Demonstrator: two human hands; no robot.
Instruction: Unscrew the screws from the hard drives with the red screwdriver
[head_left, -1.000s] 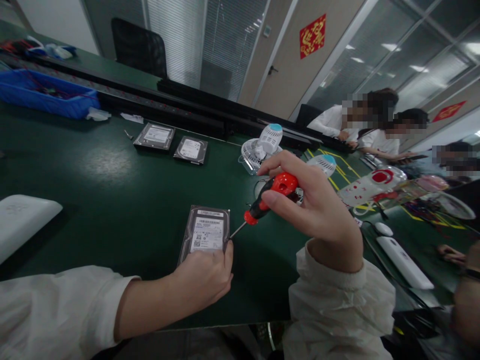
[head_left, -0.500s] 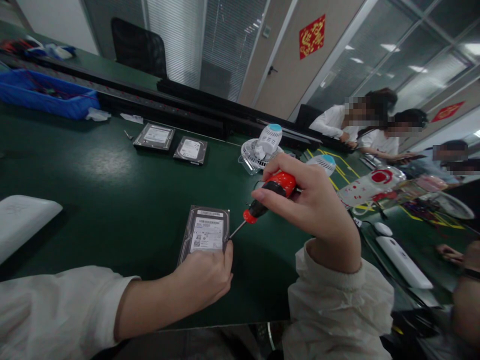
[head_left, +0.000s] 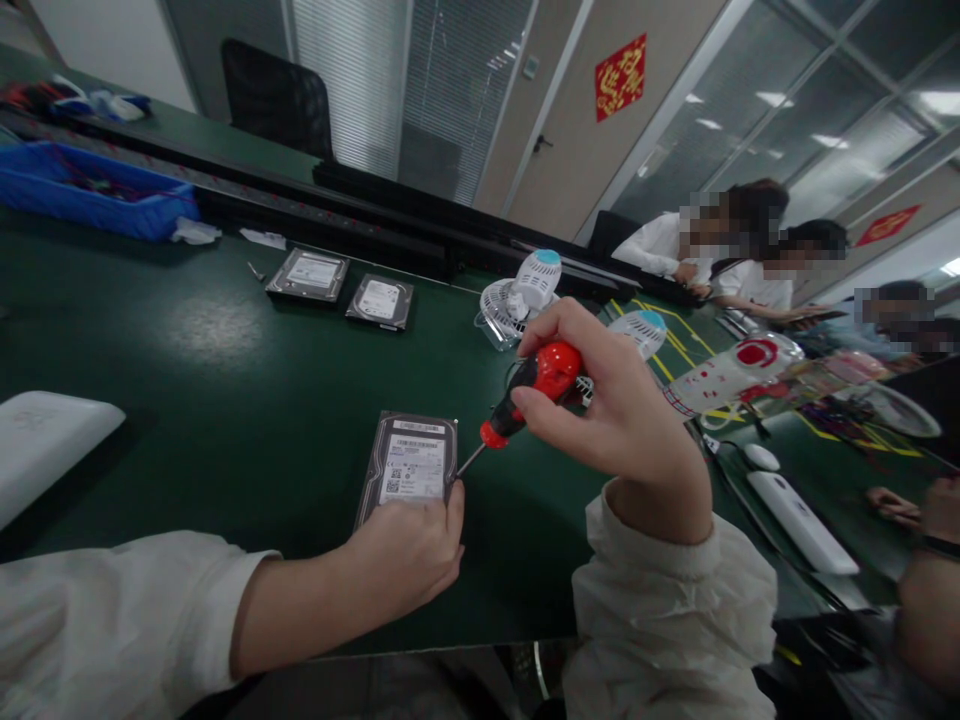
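A hard drive [head_left: 414,462] with a white label lies in front of me, its near end covered by my left hand [head_left: 412,545]. The fingers of that hand are closed round the drive's near right corner. In my right hand [head_left: 600,395] is a screwdriver [head_left: 529,390] with a red and black handle, gripped between thumb and fingers. Its shaft slants down to the left, and the tip meets the drive's right edge beside my left fingertips. Whether a screw sits under the tip I cannot tell.
Two more hard drives, one [head_left: 309,275] thicker than the other [head_left: 380,302], lie at the back. A blue bin [head_left: 97,195] stands far left, a white object [head_left: 49,445] at left. White fans [head_left: 536,280], a bottle [head_left: 735,375] and a power strip [head_left: 802,520] are at right. People [head_left: 739,235] sit beyond.
The screwdriver handle and my right hand have shifted slightly left and down, while the tip stays at the drive's right edge. My left hand and the drive look unmoved.
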